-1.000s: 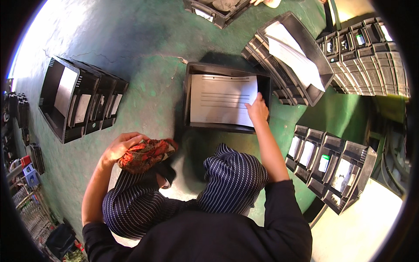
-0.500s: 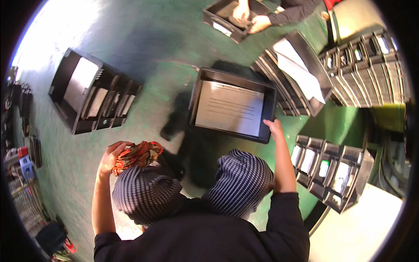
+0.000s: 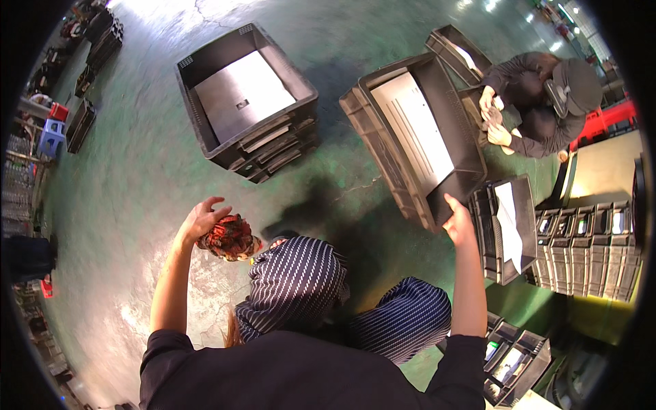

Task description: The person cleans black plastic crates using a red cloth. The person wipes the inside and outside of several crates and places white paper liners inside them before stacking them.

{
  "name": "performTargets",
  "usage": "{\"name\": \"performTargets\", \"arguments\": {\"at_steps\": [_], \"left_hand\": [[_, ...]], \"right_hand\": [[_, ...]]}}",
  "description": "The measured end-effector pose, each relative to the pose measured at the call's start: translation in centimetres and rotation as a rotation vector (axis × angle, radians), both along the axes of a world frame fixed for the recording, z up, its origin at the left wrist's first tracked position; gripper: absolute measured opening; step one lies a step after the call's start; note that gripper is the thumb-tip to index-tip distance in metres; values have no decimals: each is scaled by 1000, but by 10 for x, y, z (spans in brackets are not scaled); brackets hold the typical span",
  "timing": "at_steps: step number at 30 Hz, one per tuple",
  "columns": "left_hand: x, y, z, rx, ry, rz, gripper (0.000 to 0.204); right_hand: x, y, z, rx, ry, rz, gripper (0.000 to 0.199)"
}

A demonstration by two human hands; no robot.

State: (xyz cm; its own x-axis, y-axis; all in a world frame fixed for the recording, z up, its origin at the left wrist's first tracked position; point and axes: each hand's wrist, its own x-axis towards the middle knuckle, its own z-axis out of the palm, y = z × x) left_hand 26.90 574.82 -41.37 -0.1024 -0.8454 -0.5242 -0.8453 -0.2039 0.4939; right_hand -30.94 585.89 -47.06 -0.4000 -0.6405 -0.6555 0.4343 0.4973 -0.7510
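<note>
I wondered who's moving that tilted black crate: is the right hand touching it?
Touching. The head view shows the right hand gripping the near corner of the crate.

head cam | looks steeply down from above | close over knees, green floor [image 3: 137, 171] beyond

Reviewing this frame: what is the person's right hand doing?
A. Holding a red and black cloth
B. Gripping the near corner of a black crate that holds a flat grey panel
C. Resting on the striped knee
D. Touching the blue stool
B. The right hand grips the near corner of the black crate with the flat grey panel inside, while the left hand is at the red and black cloth.
</note>
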Motion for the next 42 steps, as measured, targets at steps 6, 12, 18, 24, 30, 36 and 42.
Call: {"name": "performTargets", "arguments": {"at_steps": [6, 12, 18, 24, 30, 36, 42], "left_hand": [[-2, -27, -8, -97, 10, 40, 83], [-24, -42, -4, -263, 57, -78, 74], [-48, -44, -32, -446, -250, -55, 54], [-55, -35, -29, -484, -188, 61, 54], [-54, -35, -8, -594, -173, 102, 27], [-49, -43, -15, -626, -148, 28, 23], [-51, -46, -19, -637, -137, -25, 22]], "right_hand": [[39, -58, -62, 223, 27, -124, 43], [52, -37, -51, 208, 62, -112, 36], [64, -24, 24, -3, -70, -160, 32], [107, -32, 155, -98, 68, -52, 38], [172, -66, 207, -281, -186, 232, 34], [264, -114, 185, -214, -314, 409, 44], [303, -138, 182, -177, -343, 629, 57]]}}
